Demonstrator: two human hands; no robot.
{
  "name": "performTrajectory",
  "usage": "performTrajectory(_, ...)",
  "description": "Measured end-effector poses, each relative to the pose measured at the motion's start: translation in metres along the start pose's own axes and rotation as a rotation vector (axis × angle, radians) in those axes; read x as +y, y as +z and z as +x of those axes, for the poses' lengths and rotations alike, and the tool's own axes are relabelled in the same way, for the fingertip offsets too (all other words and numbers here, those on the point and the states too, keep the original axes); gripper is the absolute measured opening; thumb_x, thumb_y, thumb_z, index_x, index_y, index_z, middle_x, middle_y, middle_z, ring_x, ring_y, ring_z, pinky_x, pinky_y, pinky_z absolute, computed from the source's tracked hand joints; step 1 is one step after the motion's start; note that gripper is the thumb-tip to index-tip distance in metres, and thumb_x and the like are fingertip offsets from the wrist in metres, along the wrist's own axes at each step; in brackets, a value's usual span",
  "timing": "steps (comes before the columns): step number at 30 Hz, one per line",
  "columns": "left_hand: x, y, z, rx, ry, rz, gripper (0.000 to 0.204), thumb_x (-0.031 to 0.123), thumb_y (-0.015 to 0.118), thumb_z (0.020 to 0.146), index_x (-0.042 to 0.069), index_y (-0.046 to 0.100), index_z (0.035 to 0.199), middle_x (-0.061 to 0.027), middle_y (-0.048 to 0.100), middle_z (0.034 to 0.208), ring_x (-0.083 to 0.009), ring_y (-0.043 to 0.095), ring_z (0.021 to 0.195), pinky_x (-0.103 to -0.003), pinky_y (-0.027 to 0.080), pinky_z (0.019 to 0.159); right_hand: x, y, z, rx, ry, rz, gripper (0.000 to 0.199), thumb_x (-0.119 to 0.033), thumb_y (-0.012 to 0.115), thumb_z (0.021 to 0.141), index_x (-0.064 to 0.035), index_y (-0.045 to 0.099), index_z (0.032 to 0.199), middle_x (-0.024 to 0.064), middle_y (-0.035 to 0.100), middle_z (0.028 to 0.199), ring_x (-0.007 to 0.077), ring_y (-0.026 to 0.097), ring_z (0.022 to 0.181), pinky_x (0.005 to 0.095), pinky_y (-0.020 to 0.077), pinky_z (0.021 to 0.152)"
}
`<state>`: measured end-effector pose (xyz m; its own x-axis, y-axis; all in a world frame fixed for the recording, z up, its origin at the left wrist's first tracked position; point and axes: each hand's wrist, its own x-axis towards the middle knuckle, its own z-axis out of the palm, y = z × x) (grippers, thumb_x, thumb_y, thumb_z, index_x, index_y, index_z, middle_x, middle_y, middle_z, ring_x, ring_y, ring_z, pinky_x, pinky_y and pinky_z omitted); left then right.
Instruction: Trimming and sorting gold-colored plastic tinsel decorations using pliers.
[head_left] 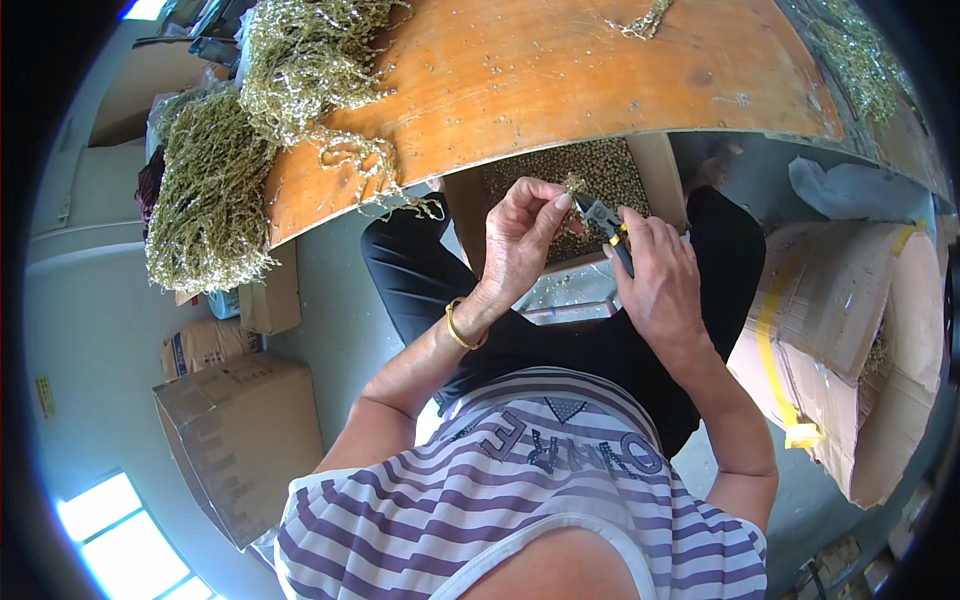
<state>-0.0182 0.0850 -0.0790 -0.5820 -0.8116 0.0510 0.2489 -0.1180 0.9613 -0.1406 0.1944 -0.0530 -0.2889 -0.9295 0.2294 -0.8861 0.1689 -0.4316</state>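
My left hand (520,235), a yellow bangle (455,325) on its wrist, pinches the end of a small gold glittery strand (573,183) between thumb and fingertips. My right hand (660,280) is closed around cutting pliers (598,212) with black and yellow handles. Their jaws point at the strand beside my left thumb; whether they touch it is too small to tell. Both hands are above an open cardboard box (660,180) between my knees, which holds many small gold bead-like pieces (600,165).
Beyond the box is a curved wooden table (600,75). Bundles of gold strands (210,185) hang over its left edge, with loose strands (365,165) beside them. A cardboard box (240,430) stands at left, a large open carton (830,330) at right.
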Motion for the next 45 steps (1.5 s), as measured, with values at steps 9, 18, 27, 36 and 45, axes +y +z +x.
performTrajectory(9, 0.004, 0.001, 0.008, -0.002, -0.126, 0.002, 0.005, 0.004, 0.052, 0.085, 0.0, 0.052, 0.088, -0.0043, 0.057, 0.079, -0.0094, 0.057, 0.072, -0.024, 0.052, 0.066, 0.013, 0.012, 0.001, -0.017, 0.001, -0.01, 0.039, -0.007, 0.062, 0.071, -0.0048, 0.048, 0.107, 0.0095, 0.053, 0.087, 0.0254, 0.054, 0.085, 0.0366, 0.0419, 0.073)
performTrajectory(18, -0.001, -0.006, 0.007, 0.003, 0.205, 0.622, 0.007, 0.006, 0.055, 0.083, 0.001, 0.052, 0.086, -0.0087, 0.059, 0.069, -0.0117, 0.059, 0.059, -0.024, 0.048, 0.052, 0.006, 0.01, 0.006, 0.02, -0.025, -0.097, 0.042, -0.007, 0.064, 0.068, -0.0065, 0.049, 0.107, 0.0078, 0.05, 0.082, 0.0238, 0.052, 0.08, 0.0351, 0.0408, 0.07)
performTrajectory(27, -0.002, -0.006, 0.011, 0.014, 0.247, 0.725, 0.005, 0.006, 0.054, 0.083, 0.003, 0.051, 0.085, -0.0076, 0.055, 0.062, -0.0118, 0.056, 0.052, -0.025, 0.044, 0.047, 0.022, 0.036, 0.01, 0.021, -0.048, 0.12, 0.032, -0.006, 0.063, 0.069, -0.0042, 0.05, 0.099, 0.0119, 0.053, 0.082, 0.0301, 0.054, 0.08, 0.0385, 0.0441, 0.069)
performTrajectory(36, -0.008, 0.0, 0.012, 0.25, -0.259, -0.129, 0.012, 0.014, 0.055, 0.085, 0.003, 0.054, 0.081, 0.0013, 0.049, 0.065, -0.0085, 0.057, 0.058, -0.018, 0.045, 0.048, 0.027, 0.032, 0.021, 0.15, 0.043, 0.188, 0.026, -0.008, 0.062, 0.074, -0.0035, 0.052, 0.097, 0.0119, 0.055, 0.083, 0.0296, 0.056, 0.076, 0.0374, 0.0453, 0.068)
performTrajectory(45, -0.002, -0.003, 0.014, 0.182, -0.173, -0.192, 0.011, 0.015, 0.057, 0.084, 0.005, 0.056, 0.081, 0.0011, 0.057, 0.075, -0.0037, 0.051, 0.065, -0.02, 0.049, 0.058, 0.006, 0.004, 0.017, 0.093, 0.016, 0.25, 0.027, -0.011, 0.064, 0.074, -0.0043, 0.054, 0.099, 0.0105, 0.055, 0.081, 0.0262, 0.056, 0.073, 0.0353, 0.0444, 0.067)
